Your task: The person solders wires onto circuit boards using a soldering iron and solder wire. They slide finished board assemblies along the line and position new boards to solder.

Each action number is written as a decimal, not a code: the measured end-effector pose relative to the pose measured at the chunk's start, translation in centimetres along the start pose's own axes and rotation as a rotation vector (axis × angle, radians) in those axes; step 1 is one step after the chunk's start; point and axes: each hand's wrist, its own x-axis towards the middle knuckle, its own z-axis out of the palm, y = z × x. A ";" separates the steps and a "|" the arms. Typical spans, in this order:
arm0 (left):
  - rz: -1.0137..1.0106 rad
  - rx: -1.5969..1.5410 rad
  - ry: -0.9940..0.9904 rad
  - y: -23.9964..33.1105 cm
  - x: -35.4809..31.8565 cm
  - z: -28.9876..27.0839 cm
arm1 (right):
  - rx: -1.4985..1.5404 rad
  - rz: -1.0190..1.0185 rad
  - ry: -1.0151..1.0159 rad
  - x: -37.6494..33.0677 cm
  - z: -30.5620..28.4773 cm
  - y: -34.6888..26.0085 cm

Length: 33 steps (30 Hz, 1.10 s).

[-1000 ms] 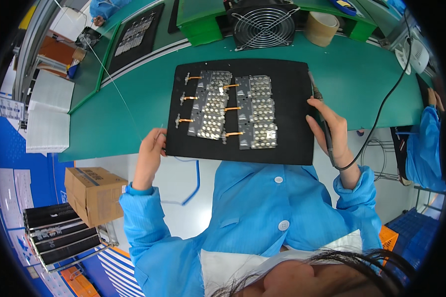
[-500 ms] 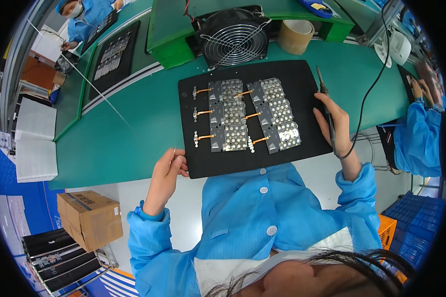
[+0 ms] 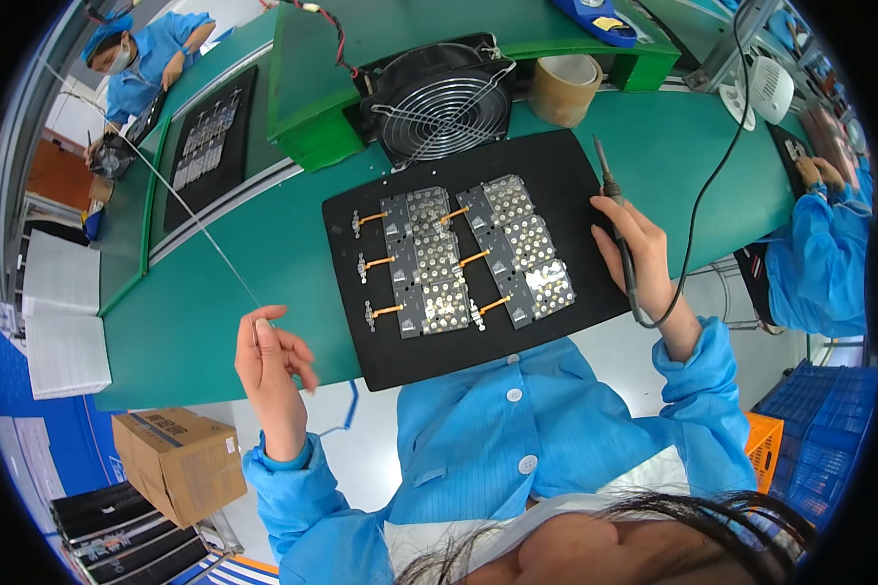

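My left hand (image 3: pixel 271 375) is off the black mat's front left corner, thumb and forefinger pinched on a thin solder wire (image 3: pixel 211 240) that runs up to the far left. Its other fingers are loosely curled. My right hand (image 3: pixel 644 249) holds a soldering iron (image 3: pixel 611 185), tip pointing away from me, with fingertips at the right edge of the black mat (image 3: pixel 361 351). On the mat lie two columns of small circuit boards (image 3: pixel 437 258) with silvery round dots. Orange ribbon cables (image 3: pixel 380 260) stick out leftward from them, ending in small connectors.
Behind the mat stand a black fan (image 3: pixel 442 107) with a wire guard and a tape roll (image 3: pixel 566 90), beside a green shelf (image 3: pixel 312 132). The iron's cord (image 3: pixel 717 175) loops at right. Co-workers sit at far left and right. A cardboard box (image 3: pixel 180 463) stands lower left.
My left hand has left the mat's corner and moved left, still pinching the wire. The mat with its boards has shifted left and nearer; my right hand has shifted slightly left with the iron.
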 end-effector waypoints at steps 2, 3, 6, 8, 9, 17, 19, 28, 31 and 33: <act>0.005 -0.027 -0.048 1.1 0.4 2.0 | 0.015 -0.098 0.023 0.3 -0.3 -1.4; 0.060 0.040 -0.223 1.8 0.3 3.3 | 0.104 -0.070 -0.027 0.5 -0.4 -2.5; 0.346 0.249 -0.595 2.0 -0.3 7.8 | 0.544 -0.058 -0.232 1.6 -0.2 -6.5; 0.350 0.270 -0.818 2.3 0.0 10.5 | 0.637 -0.105 -0.343 2.1 -0.4 -8.5; 0.403 0.257 -0.861 2.2 -0.2 11.5 | 0.661 -0.129 -0.381 2.2 -0.2 -9.1; 0.226 0.113 -1.029 1.3 0.8 10.9 | 0.728 -0.183 -0.383 3.1 1.8 -9.3; -0.037 0.009 -1.098 0.7 1.6 9.7 | 0.688 -0.095 -0.428 3.3 1.6 -9.1; 0.280 0.227 -0.431 1.9 5.7 3.9 | 0.743 -0.078 -0.498 6.7 3.4 -7.4; 0.290 0.447 -0.233 2.0 7.6 1.9 | 0.611 -0.199 -0.522 8.5 4.0 -6.8; 0.474 0.525 0.012 0.9 8.4 1.6 | 0.556 -0.296 -0.463 9.7 5.0 -6.5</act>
